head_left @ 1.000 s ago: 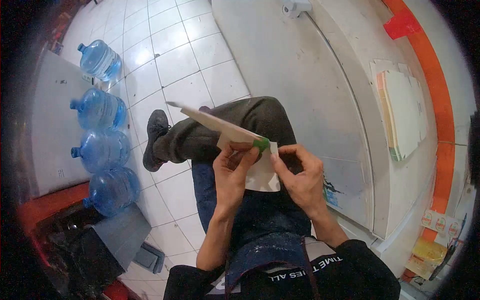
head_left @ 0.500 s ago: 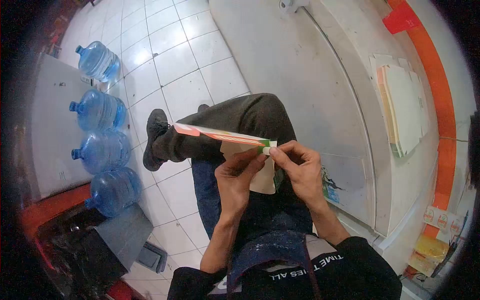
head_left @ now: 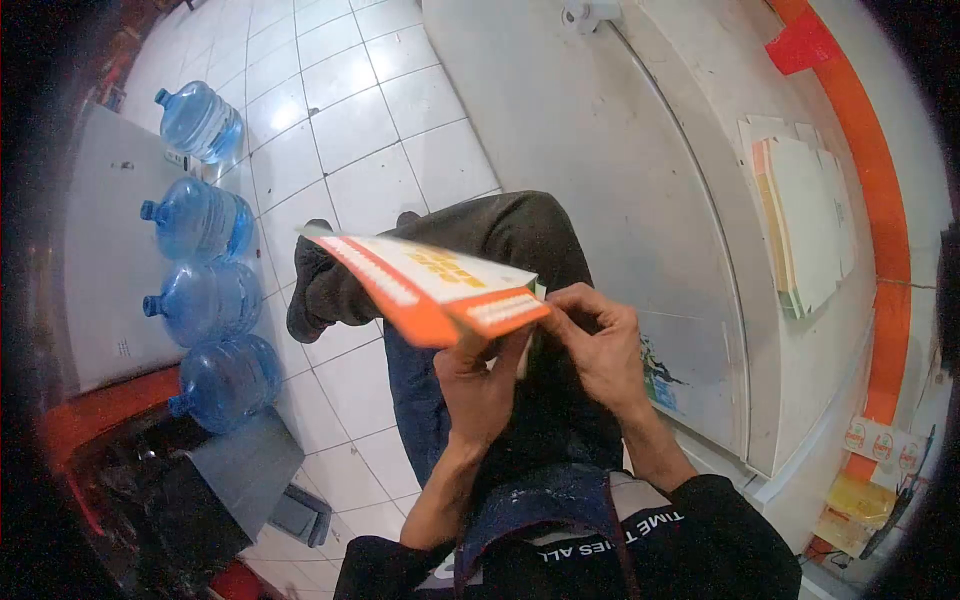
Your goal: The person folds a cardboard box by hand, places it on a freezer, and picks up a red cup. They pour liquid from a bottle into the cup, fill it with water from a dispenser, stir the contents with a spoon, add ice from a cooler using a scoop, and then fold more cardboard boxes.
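Printed carton (head_left: 450, 268) juts forward from both hands (head_left: 480, 395) (head_left: 603, 350).

Left hand (head_left: 473, 388) and right hand (head_left: 604, 348) near each other, right fingers (head_left: 583, 298) bent, forearms (head_left: 441, 498) angled inward.

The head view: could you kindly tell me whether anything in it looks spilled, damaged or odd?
Mildly: the dark blue apron has pale, powder-like specks, which stand out against the dark cloth; what they are can't be told. The printed carton in the hands is partly blurred, so small damage could be hidden.
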Motion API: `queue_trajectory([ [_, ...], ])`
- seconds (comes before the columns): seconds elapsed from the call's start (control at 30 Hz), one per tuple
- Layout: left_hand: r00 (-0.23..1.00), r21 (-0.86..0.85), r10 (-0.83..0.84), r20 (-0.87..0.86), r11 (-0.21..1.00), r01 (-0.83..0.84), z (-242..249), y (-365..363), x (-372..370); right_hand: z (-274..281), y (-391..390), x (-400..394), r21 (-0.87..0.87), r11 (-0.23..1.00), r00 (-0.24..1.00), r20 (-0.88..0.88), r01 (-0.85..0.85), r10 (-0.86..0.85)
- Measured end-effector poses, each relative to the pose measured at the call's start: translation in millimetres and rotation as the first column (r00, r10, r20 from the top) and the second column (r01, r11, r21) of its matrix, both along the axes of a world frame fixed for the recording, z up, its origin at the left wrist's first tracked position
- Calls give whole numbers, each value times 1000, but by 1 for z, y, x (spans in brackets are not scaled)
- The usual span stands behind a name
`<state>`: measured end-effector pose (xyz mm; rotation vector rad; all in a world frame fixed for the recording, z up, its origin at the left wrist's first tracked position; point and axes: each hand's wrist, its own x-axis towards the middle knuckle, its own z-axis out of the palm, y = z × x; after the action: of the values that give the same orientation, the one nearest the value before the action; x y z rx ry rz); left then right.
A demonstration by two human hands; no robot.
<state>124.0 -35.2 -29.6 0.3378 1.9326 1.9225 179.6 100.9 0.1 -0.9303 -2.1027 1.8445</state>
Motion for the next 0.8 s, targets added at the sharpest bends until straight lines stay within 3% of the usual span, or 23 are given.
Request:
queue_trajectory([
  [0.1,987,130,25,156,990,-46,-9,-3,-1,3,2,0,-1,997,996,49,-76,76],
  [0.27,994,204,-54,98,978,33,-7,1,-2,-19,1,3,-109,993,997,-62,40,-47],
  [0.3,991,146,-107,79,985,94,-9,-3,-6,-20,4,3,-105,994,997,-67,37,-44],
  [0.37,987,90,-154,56,985,149,-10,-13,-15,-19,17,7,-203,974,992,52,-103,116],
  [0.43,913,-205,-289,-288,950,236,-7,-27,-27,-2,31,9,-166,973,986,25,-158,164],
  [0.47,913,-202,-283,-294,952,230,-7,-33,-35,5,40,10,-132,970,978,4,-206,208],
  [0.53,628,-409,-468,-622,878,249,-6,-45,-48,-4,60,18,5,999,998,-40,-40,40],
  [0.6,598,-449,-502,-625,858,251,-9,-53,-52,5,66,15,-22,999,996,-85,36,-38],
  [0.67,448,-584,-611,-653,782,217,-8,-60,-54,10,67,7,113,994,1000,27,-10,7],
  [0.7,425,-608,-624,-656,770,192,-5,-61,-52,30,58,3,-102,995,997,71,8,0],
  [0.73,423,-608,-628,-653,768,200,-6,-62,-52,24,68,6,-31,994,993,59,-105,107],
  [0.8,387,-658,-668,-636,731,179,-11,-66,-54,28,70,2,16,989,989,-13,-145,145],
])
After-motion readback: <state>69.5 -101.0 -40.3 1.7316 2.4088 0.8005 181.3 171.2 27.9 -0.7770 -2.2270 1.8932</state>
